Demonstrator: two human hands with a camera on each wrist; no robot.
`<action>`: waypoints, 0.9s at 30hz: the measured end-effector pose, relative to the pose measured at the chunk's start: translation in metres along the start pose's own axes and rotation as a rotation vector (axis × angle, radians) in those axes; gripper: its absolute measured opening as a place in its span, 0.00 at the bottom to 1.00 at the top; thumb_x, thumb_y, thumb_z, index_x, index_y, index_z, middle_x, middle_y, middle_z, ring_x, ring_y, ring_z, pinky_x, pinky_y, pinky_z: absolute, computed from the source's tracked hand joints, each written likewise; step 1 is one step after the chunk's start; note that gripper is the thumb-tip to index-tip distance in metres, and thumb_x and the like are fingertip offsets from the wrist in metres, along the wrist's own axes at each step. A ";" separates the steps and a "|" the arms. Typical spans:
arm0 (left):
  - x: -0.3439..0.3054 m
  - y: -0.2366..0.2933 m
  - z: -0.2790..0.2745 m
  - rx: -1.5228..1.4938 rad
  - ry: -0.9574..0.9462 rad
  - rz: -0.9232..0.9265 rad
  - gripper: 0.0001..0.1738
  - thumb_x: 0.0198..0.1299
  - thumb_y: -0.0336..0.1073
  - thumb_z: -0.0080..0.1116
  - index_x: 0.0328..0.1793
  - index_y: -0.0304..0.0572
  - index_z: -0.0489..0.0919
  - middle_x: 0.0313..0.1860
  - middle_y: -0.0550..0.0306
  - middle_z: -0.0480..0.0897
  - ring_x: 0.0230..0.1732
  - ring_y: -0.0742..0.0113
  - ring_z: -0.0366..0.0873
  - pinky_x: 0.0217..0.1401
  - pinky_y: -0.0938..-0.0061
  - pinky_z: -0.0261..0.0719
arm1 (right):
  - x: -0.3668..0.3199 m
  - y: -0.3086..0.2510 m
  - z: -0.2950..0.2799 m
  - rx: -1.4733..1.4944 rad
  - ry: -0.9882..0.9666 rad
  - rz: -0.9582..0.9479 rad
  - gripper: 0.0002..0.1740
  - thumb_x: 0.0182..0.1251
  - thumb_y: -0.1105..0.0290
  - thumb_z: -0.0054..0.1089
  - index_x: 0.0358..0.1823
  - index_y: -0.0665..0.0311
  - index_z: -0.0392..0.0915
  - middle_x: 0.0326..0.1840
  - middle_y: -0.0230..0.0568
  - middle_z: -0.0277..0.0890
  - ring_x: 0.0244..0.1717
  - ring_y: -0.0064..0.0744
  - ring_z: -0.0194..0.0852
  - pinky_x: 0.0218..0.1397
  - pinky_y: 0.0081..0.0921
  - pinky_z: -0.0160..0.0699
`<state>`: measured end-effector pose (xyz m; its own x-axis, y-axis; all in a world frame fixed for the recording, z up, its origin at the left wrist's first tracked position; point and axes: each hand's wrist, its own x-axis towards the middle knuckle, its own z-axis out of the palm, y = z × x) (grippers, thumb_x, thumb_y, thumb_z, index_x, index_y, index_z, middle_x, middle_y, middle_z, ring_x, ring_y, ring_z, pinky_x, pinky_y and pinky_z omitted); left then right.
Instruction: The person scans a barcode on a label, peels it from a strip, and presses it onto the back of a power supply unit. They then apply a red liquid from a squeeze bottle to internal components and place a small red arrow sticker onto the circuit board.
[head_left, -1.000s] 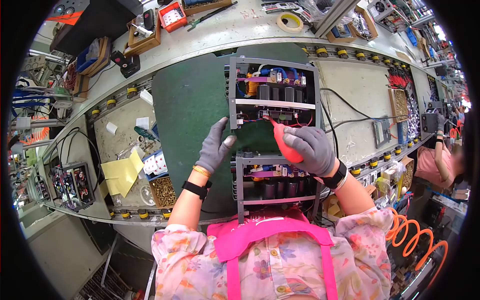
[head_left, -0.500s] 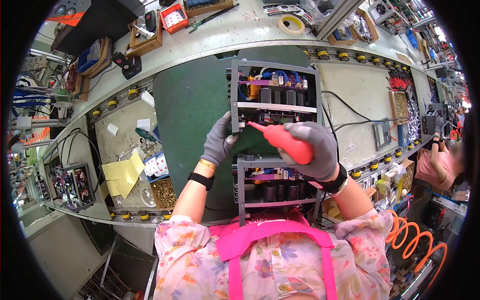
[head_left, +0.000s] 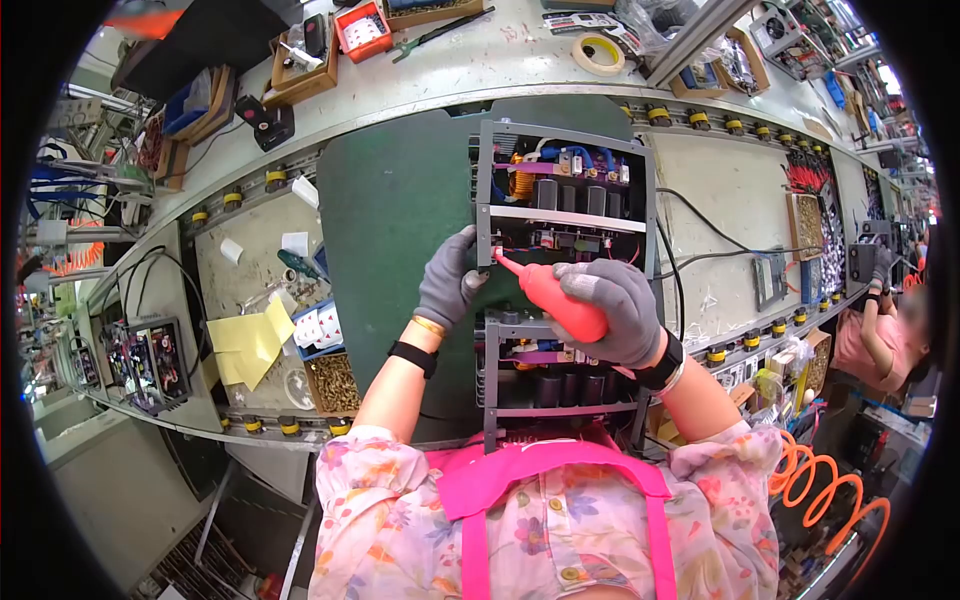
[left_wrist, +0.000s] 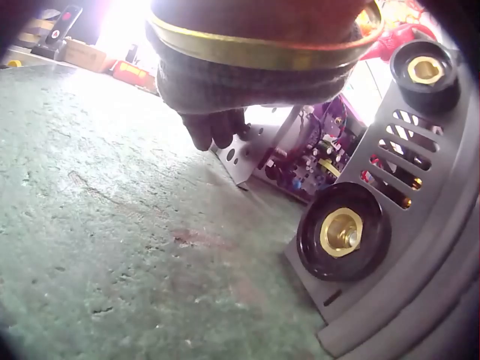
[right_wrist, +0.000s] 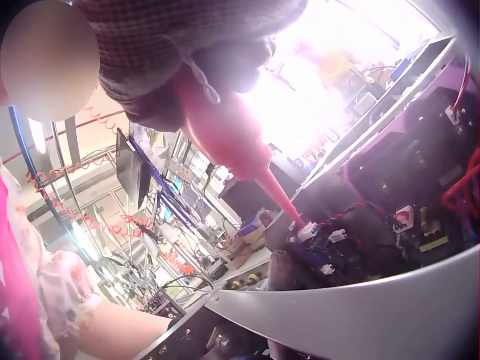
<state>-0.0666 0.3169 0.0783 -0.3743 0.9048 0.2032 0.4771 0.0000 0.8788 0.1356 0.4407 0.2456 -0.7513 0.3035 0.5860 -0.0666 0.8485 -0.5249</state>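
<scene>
My gloved right hand (head_left: pixel 622 312) grips a red squeeze bottle (head_left: pixel 565 303) with a long thin nozzle. In the right wrist view the nozzle tip (right_wrist: pixel 301 223) is right at a small white connector (right_wrist: pixel 308 232) with red and black wires. That connector sits near the left end of an open grey metal chassis (head_left: pixel 560 214) full of circuit boards, black capacitors and blue cables. At the chassis's left corner, my gloved left hand (head_left: pixel 447 283) holds the edge, thumb on the near side and fingers behind the perforated end plate (left_wrist: pixel 241 156).
A second open chassis (head_left: pixel 560 410) stands nearer my body, with round black feet (left_wrist: pixel 345 231) facing the left wrist camera. Both are on a green mat (head_left: pixel 385 210). Yellow paper (head_left: pixel 247 345) and a box of brass parts (head_left: pixel 333 384) lie left; black cables (head_left: pixel 715 228) run right.
The red bottle has moved left along the chassis, its nozzle going from the middle to the left-end connector. My left hand has come in against the chassis corner.
</scene>
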 end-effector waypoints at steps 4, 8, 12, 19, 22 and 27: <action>0.003 0.005 -0.001 0.034 0.030 0.028 0.37 0.59 0.60 0.51 0.61 0.35 0.68 0.49 0.42 0.78 0.50 0.48 0.78 0.54 0.63 0.75 | -0.004 -0.002 -0.001 -0.010 -0.045 -0.023 0.30 0.38 0.71 0.73 0.48 0.58 0.73 0.45 0.40 0.78 0.36 0.39 0.78 0.36 0.32 0.74; 0.027 0.026 -0.007 -0.038 0.048 -0.090 0.36 0.60 0.63 0.49 0.56 0.35 0.72 0.40 0.50 0.81 0.41 0.57 0.81 0.46 0.67 0.78 | 0.007 -0.011 -0.026 -0.192 -0.138 -0.128 0.31 0.37 0.69 0.72 0.50 0.57 0.73 0.47 0.42 0.78 0.34 0.36 0.77 0.35 0.31 0.73; 0.073 0.085 -0.023 0.100 0.073 -0.285 0.23 0.64 0.54 0.47 0.45 0.40 0.75 0.30 0.48 0.80 0.33 0.49 0.80 0.39 0.60 0.76 | 0.009 0.000 -0.044 -0.059 0.246 -0.047 0.31 0.43 0.75 0.74 0.49 0.58 0.65 0.43 0.50 0.77 0.32 0.41 0.78 0.29 0.31 0.78; 0.092 0.085 -0.021 0.106 0.057 -0.331 0.29 0.68 0.62 0.37 0.47 0.44 0.75 0.29 0.54 0.80 0.30 0.59 0.79 0.36 0.64 0.73 | 0.006 0.050 -0.028 -0.052 0.154 -0.116 0.27 0.42 0.72 0.69 0.50 0.54 0.74 0.52 0.38 0.76 0.41 0.43 0.76 0.44 0.34 0.75; 0.092 0.081 -0.020 0.085 0.069 -0.286 0.37 0.68 0.66 0.32 0.57 0.41 0.76 0.45 0.59 0.81 0.43 0.73 0.76 0.48 0.76 0.73 | 0.011 0.054 -0.017 -0.019 0.136 -0.169 0.22 0.46 0.73 0.66 0.47 0.56 0.76 0.51 0.39 0.77 0.38 0.41 0.76 0.42 0.33 0.76; 0.090 0.065 -0.019 0.085 0.090 -0.297 0.36 0.67 0.67 0.31 0.55 0.45 0.76 0.37 0.56 0.81 0.38 0.67 0.78 0.43 0.70 0.74 | 0.012 0.060 -0.007 -0.045 0.136 -0.175 0.24 0.46 0.72 0.66 0.49 0.54 0.75 0.52 0.38 0.77 0.37 0.39 0.75 0.41 0.31 0.76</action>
<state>-0.0843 0.3904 0.1622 -0.5745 0.8184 -0.0160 0.3999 0.2977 0.8669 0.1269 0.4983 0.2252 -0.6356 0.2032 0.7448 -0.1565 0.9108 -0.3821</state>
